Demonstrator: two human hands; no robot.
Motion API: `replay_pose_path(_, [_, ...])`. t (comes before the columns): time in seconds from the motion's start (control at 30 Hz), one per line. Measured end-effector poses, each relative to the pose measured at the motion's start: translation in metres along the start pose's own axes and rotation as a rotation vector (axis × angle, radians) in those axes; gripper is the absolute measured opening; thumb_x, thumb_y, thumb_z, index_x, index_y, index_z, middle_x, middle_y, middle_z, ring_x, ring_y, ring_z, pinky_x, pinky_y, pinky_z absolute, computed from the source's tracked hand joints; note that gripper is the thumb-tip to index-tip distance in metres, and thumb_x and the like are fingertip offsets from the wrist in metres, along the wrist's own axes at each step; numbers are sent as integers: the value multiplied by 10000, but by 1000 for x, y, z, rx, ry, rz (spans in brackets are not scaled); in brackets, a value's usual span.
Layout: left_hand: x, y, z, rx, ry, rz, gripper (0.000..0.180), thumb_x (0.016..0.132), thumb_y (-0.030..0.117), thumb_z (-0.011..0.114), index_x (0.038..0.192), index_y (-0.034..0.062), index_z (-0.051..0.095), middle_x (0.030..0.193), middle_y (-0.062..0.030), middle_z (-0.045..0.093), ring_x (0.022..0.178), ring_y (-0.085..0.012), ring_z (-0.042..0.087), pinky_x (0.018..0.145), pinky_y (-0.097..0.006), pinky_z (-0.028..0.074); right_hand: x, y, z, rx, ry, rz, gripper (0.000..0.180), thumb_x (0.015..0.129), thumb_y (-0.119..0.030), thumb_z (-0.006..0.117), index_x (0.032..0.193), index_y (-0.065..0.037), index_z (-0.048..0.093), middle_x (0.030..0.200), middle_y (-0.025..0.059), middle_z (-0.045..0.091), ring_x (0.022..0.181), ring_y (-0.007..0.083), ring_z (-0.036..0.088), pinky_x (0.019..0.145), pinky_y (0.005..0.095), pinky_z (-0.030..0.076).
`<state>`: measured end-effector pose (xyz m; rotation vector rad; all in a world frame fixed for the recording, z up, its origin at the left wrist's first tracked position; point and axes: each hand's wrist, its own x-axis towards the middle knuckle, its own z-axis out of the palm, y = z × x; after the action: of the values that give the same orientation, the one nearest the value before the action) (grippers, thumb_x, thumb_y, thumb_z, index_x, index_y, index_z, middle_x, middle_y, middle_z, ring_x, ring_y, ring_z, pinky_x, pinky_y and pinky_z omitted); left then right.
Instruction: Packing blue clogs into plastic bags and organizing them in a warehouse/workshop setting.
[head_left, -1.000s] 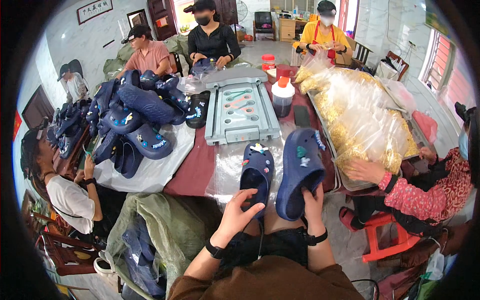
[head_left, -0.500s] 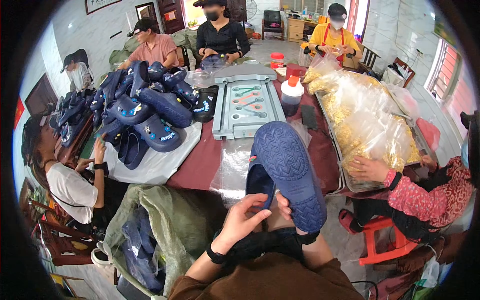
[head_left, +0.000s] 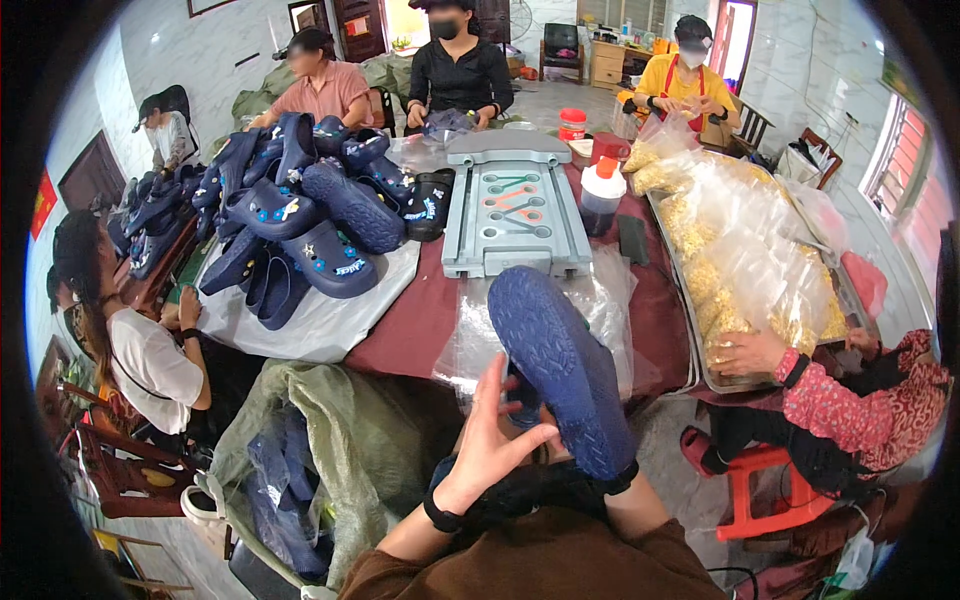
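Observation:
A navy clog (head_left: 565, 370) is held up in front of me, its ridged sole turned toward me and tilted. My right hand is mostly hidden behind the clog's lower end and supports it; only the wrist (head_left: 625, 490) shows clearly. At the clog's left edge is my left hand (head_left: 490, 445), open, fingers stretched up and thumb apart; its thumb tip is close to the sole's edge, and I cannot tell if it touches. Dark blue parts show between that hand and the sole. Beyond the clog, clear plastic bags (head_left: 465, 340) lie on the red-covered table (head_left: 400, 345).
A grey tool board (head_left: 517, 225) stands ahead, beside a white bottle with a red cap (head_left: 602, 195). Decorated navy clogs (head_left: 335, 262) are heaped at left. At right, a co-worker's hand (head_left: 750, 355) rests on a tray of bagged yellow pieces (head_left: 700, 240). An open green sack (head_left: 350, 430) holds wrapped clogs.
The clog has turned, its sole now narrower to my view and leaning more to the left. My left fingers have straightened and spread. My right fingers have gone out of sight behind the clog.

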<state>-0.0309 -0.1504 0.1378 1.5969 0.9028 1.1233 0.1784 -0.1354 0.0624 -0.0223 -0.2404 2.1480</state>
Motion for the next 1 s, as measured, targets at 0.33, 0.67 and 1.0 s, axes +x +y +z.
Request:
replay_pose_path(0.33, [21,-6,2,70,-92,218,1254,770,306,890,1608,-54,30,1658,-311,116,1531,-352,234,1210,-441,280,-3,16,17,-653,335,-223,445,1020,-185,605,1427,-33,508,1120,144,698,972,241,706,855,335,576])
replay_pose_path(0.67, [-18,-10,-12,-274,138,-123,951,831,16,798,1576,28,208,1400,-160,529,1276,-228,532,1095,-369,430,17,47,64,-1934,470,-466,712,991,-279,617,1508,59,263,1157,365,635,1029,545,619,858,540,511])
replay_pose_path(1.0, [-6,-63,-59,-459,368,-495,439,1077,243,543,1439,-4,516,1252,-81,668,1056,-163,655,925,-304,531,26,-2,40,-2209,725,-660,721,849,-315,809,1407,-29,454,848,142,653,710,381,651,644,465,519])
